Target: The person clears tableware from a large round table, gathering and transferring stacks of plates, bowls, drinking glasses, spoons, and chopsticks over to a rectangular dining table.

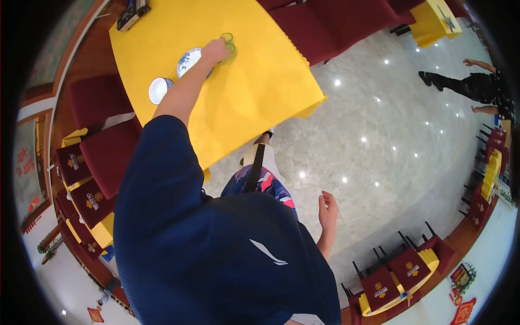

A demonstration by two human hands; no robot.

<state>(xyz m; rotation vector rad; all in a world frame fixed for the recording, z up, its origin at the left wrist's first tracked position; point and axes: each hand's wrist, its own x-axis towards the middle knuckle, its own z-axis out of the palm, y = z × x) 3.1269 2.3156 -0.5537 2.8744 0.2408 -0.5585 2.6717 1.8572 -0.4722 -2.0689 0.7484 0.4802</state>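
Observation:
Over the yellow-covered table [260, 92], my left hand [215, 50] has its fingers closed at two small green-rimmed round items [227, 37], which it partly hides. Just beside that hand and forearm lies a white plate with a blue pattern [187, 61], partly covered by the arm. A white bowl [158, 91] stands nearer the table's left edge, close to my forearm. Away from the table, my right hand [327, 210] hangs over the floor at my side, fingers loosely apart and holding nothing.
A dark object [132, 14] is at the table's top left corner. Dark red chairs [111, 146] line its left side, and more red seating [330, 27] is beyond its far side. Another person [476, 86] is at the far right.

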